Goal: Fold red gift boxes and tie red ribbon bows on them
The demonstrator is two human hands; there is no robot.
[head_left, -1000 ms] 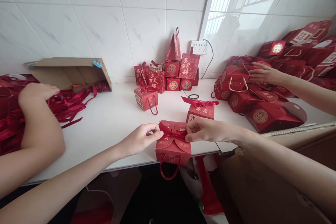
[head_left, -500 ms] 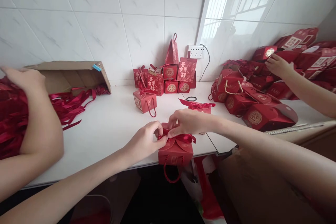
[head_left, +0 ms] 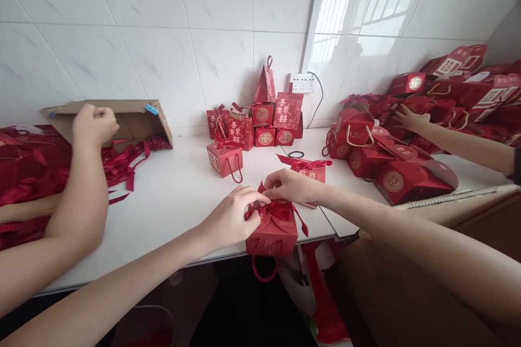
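Observation:
A red gift box [head_left: 272, 238] with a rope handle stands at the table's front edge, a dark red ribbon bow [head_left: 280, 209] across its top. My left hand [head_left: 234, 212] is closed on the ribbon at the bow's left side. From the right, my right hand [head_left: 287, 185] pinches the ribbon just behind the bow, its fingertips close to my left fingers. Parts of the ribbon between the hands are hidden. Behind my right hand sits another box with a bow [head_left: 311, 171], and a small ribboned box [head_left: 225, 158] stands further left.
Stacked red boxes [head_left: 264, 114] stand by the wall beneath a power strip [head_left: 302, 83]. Red ribbons and a cardboard box [head_left: 109, 105] lie left, with other people's arms there. More red boxes [head_left: 393, 181] are piled right, where another hand [head_left: 411, 119] reaches in.
My hands have shifted slightly on the ribbon, and its right tail now hangs lower. At the left another person's hand moved right; at the right a hand moved down and left.

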